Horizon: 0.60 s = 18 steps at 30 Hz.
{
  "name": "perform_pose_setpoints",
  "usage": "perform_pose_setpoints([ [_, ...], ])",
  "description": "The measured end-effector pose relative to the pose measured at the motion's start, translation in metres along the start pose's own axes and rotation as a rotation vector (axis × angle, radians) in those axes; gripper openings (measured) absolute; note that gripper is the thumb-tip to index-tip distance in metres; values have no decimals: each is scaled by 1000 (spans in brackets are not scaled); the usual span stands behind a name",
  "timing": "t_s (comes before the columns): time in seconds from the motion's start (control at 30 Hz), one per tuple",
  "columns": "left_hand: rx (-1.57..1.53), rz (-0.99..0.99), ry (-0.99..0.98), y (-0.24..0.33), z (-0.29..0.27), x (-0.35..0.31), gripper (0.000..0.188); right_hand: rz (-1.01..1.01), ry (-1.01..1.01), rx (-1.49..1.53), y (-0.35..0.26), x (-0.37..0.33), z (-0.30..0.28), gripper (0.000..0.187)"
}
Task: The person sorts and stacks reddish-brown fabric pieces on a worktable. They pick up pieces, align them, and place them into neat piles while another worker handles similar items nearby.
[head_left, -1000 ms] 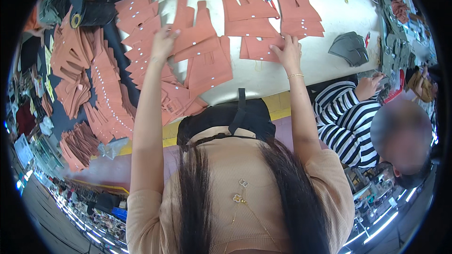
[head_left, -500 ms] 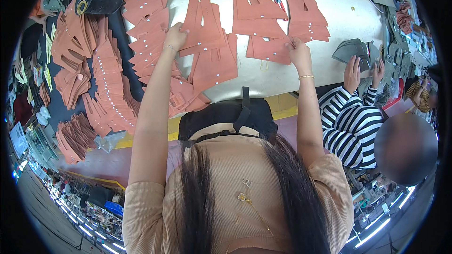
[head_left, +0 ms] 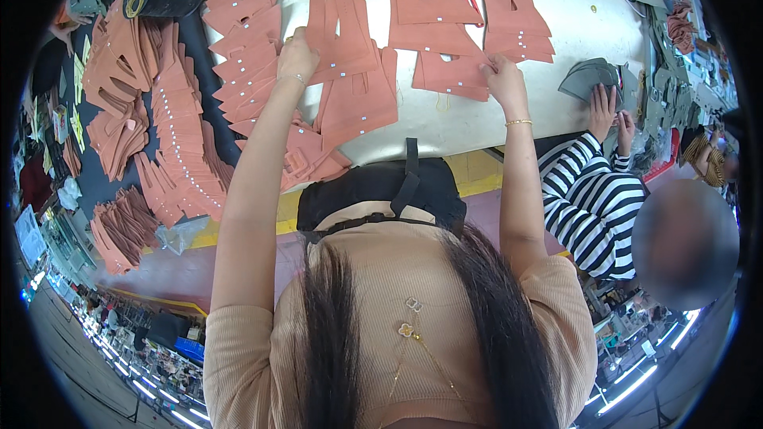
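Left hand (head_left: 299,56) grips a panel (head_left: 343,54); right hand (head_left: 503,79) pinches a pile's (head_left: 433,36) corner (layer unclear). Other piles (head_left: 517,16) lie laid out; neither grip is released yet.

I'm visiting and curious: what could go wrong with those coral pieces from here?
The left hand is at a coral piece overlapping a lower piece, so moving it might drag both askew. The right hand is at a corner of overlapping coral pieces, which could slip out of line. The red-handled tool lies close beside them, so a sideways slide might catch it.
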State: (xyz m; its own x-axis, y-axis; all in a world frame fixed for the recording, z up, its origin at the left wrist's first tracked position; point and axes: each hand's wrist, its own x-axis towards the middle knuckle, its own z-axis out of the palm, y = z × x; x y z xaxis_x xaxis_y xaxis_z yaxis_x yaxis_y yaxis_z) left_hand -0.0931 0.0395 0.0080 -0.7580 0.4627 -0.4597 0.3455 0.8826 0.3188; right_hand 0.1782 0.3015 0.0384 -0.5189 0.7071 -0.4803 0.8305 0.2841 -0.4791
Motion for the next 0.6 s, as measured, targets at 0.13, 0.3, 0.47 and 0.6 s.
perform_pose_setpoints([
  [0.13,-33,0,10,-2,3,3,55,27,-5,-6,1,-2,0,36],
  [0.3,-37,-21,0,-1,4,5,60,-11,7,-4,3,-2,0,35],
  [0.47,73,42,158,17,0,-14,70,-123,11,-83,8,2,0,40],
  [0.6,181,245,195,27,-4,-42,70,-74,-5,-45,9,3,1,39],
])
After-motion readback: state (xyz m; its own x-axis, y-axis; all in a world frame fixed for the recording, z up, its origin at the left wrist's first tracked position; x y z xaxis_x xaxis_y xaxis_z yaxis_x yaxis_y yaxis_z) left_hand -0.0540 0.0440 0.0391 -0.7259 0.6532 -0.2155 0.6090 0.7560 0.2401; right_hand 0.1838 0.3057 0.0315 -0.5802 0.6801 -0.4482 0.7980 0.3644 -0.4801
